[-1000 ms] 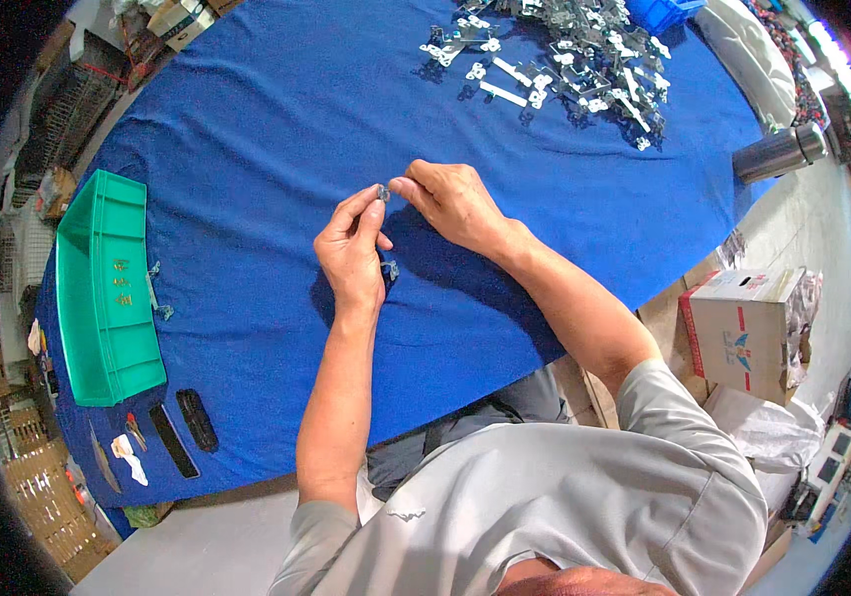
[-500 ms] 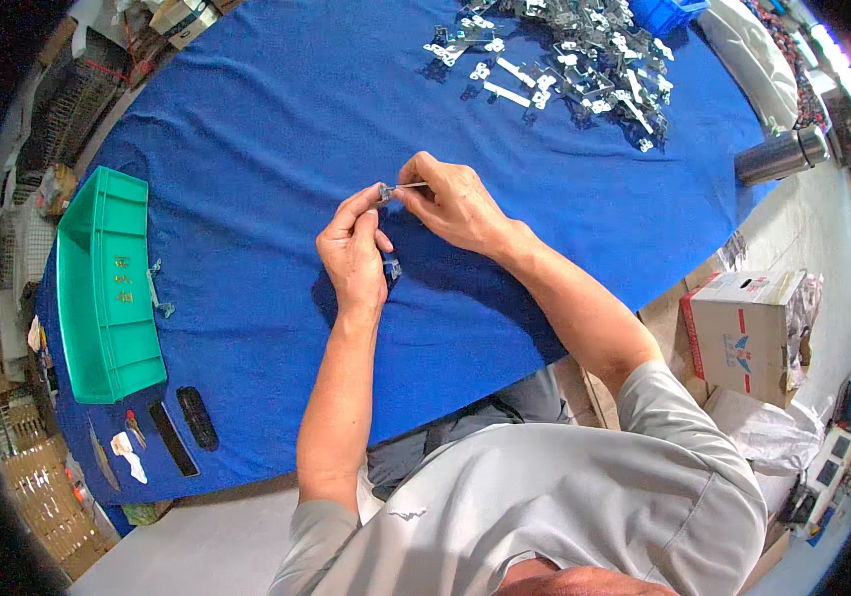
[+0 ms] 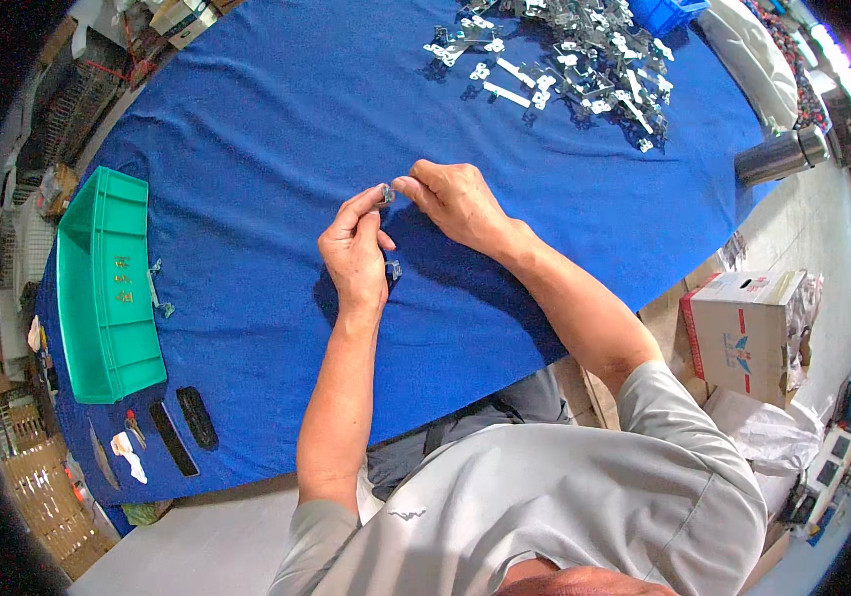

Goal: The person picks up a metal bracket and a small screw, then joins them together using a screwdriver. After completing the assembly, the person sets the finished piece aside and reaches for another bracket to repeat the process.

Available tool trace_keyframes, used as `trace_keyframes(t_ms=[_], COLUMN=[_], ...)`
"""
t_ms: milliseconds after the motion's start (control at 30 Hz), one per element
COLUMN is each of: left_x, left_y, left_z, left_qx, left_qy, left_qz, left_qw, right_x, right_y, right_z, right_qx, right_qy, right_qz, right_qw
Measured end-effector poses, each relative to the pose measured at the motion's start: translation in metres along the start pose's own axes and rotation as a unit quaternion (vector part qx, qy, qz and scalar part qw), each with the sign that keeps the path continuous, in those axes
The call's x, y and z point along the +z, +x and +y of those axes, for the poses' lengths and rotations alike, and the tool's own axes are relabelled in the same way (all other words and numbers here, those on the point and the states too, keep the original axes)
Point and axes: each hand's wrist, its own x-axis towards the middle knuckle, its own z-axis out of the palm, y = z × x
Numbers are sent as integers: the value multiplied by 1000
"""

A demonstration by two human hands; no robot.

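Over the middle of the blue cloth, my left hand pinches a small shiny metal bracket between thumb and fingertips. Another bit of metal shows below, beside the palm; whether it belongs to the same bracket I cannot tell. My right hand is closed just right of the bracket, thumb and forefinger pressed together close to its edge. What those fingers hold, if anything, is hidden.
A heap of metal brackets lies at the far right, by a blue bin. At left stand a green tray and a black strip. A steel flask rests at the right edge, above a carton.
The thin metal rod that stuck out between my right fingers no longer shows. My right fingertips have shifted slightly; my left hand holds the bracket almost unmoved.
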Motion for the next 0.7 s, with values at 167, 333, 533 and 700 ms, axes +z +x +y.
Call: trace_keyframes(t_ms=[167, 333, 533, 700], left_x=[0, 0, 0, 0], left_y=[0, -1, 0, 0], left_z=[0, 0, 1, 1], left_qx=[-3, 1, -3, 3], left_qy=[-13, 6, 6, 3], left_qz=[-2, 5, 6, -1], left_qw=[1000, 1000, 1000, 1000], right_x=[5, -1, 1, 3], right_y=[-1, 1, 1, -1], right_z=[-3, 1, -1, -3], right_qx=[-3, 23, -12, 0], right_qy=[113, -8, 46, 58], right_qz=[66, -16, 15, 29], right_qw=[991, 1000, 999, 998])
